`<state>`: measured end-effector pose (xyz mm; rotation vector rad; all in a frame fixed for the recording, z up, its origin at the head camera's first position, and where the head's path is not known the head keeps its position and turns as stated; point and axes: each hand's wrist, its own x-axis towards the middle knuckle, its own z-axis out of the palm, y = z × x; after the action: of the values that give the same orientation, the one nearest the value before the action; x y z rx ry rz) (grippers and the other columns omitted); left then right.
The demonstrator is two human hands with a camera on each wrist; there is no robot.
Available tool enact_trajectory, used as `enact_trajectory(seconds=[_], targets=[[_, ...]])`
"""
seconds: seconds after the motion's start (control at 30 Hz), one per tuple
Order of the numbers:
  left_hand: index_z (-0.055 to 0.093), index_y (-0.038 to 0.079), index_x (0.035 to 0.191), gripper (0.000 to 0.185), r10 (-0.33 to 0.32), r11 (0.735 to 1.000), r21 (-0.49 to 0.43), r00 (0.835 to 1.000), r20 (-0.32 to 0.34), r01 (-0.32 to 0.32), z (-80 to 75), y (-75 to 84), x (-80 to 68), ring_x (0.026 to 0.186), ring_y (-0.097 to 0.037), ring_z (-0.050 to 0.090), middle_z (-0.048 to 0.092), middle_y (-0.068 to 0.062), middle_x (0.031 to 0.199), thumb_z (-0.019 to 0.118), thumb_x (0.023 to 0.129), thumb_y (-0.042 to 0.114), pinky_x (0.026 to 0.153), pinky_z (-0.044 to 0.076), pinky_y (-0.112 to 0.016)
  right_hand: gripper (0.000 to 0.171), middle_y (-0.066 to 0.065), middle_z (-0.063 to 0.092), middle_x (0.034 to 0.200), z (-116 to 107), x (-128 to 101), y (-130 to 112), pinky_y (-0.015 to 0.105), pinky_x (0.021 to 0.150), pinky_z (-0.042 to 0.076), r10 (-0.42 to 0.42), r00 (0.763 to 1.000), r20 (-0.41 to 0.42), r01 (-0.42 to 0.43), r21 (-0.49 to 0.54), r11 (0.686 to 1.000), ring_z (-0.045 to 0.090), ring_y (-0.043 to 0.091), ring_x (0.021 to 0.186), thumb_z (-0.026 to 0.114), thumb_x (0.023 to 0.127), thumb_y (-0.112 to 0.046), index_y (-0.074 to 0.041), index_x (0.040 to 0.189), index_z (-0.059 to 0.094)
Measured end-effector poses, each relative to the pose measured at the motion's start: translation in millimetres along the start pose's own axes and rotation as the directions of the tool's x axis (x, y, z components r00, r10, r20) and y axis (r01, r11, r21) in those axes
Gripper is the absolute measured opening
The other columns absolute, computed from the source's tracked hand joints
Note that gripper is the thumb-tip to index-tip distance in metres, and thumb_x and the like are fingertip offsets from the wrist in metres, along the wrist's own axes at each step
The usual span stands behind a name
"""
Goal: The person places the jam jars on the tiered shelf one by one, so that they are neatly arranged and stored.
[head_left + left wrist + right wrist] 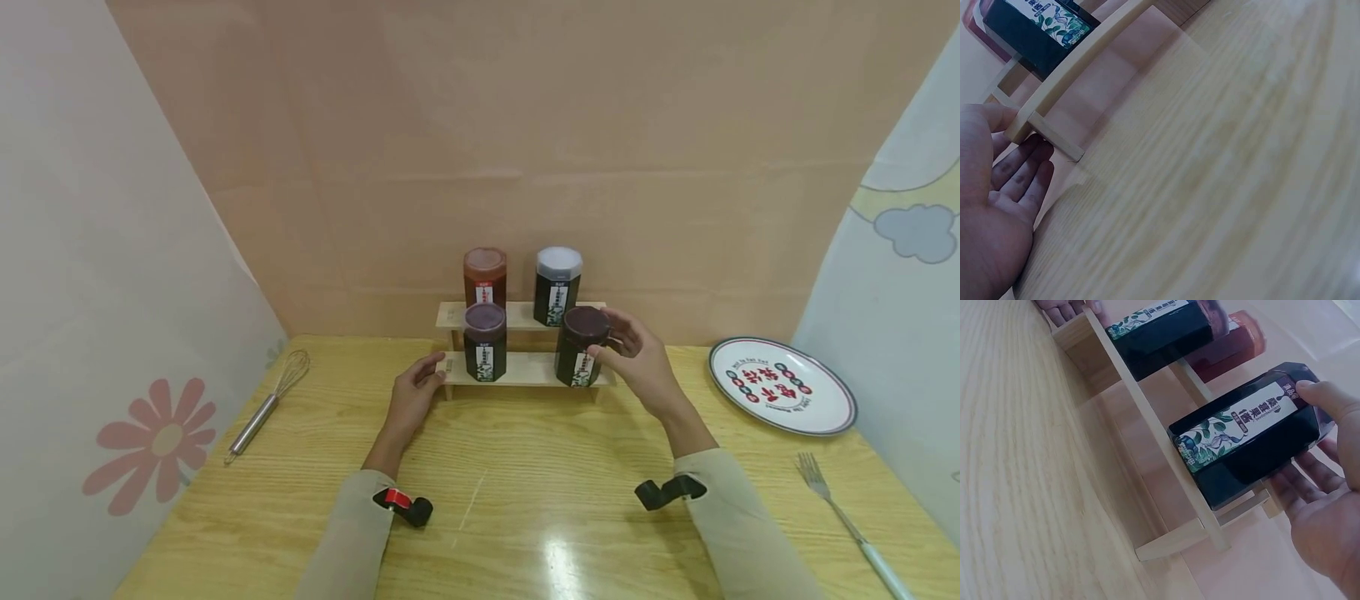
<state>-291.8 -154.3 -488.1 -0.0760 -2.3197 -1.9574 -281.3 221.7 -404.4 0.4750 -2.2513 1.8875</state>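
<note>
A two-step wooden rack (525,371) stands at the back of the table and carries four hexagonal jars. My right hand (628,352) grips the dark jar (579,357) at the right of the lower step. In the right wrist view its thumb lies on the lid edge and its fingers (1300,481) lie along the far side of that jar (1247,440). My left hand (418,385) rests against the left end of the rack, and its straight fingers (1022,172) touch the end post (1054,134). A purple-lidded jar (484,343) stands on the lower step at left. A red-brown jar (484,279) and a white-lidded jar (557,287) stand on the upper step.
A metal whisk (266,404) lies at the table's left side. A printed plate (780,385) sits at the right, and a fork (840,512) lies nearer the front right. Panels close in the back and both sides of the wooden table (525,500).
</note>
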Motion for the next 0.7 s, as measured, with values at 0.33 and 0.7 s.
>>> enact_trajectory(seconds=[0.33,0.7], targets=[[0.064,0.015,0.141,0.038,-0.006,1.000,-0.019,1.000,0.003,0.006,-1.7,1.4,-0.1,0.142,-0.027,0.053,0.059,-0.007,0.150,0.064,0.103,0.018,0.116,0.048,-0.042,0.066,-0.001,0.055,0.140,2,4,2,0.011,0.102,0.049,-0.006,1.000,-0.003,0.006,-0.008,1.000,0.057,0.004,0.122,0.074,0.095,-0.007,-0.001,0.152,0.043],[0.062,0.013,0.142,0.040,0.006,1.000,-0.031,1.000,0.017,-0.005,-2.6,-0.7,0.5,0.146,-0.029,0.050,0.056,-0.008,0.153,0.064,0.103,0.019,0.120,0.044,-0.046,0.065,-0.001,0.058,0.134,22,13,4,0.012,0.101,0.050,-0.033,0.999,-0.002,0.033,0.003,0.999,0.058,0.007,0.121,0.077,0.093,-0.007,-0.002,0.150,0.046]])
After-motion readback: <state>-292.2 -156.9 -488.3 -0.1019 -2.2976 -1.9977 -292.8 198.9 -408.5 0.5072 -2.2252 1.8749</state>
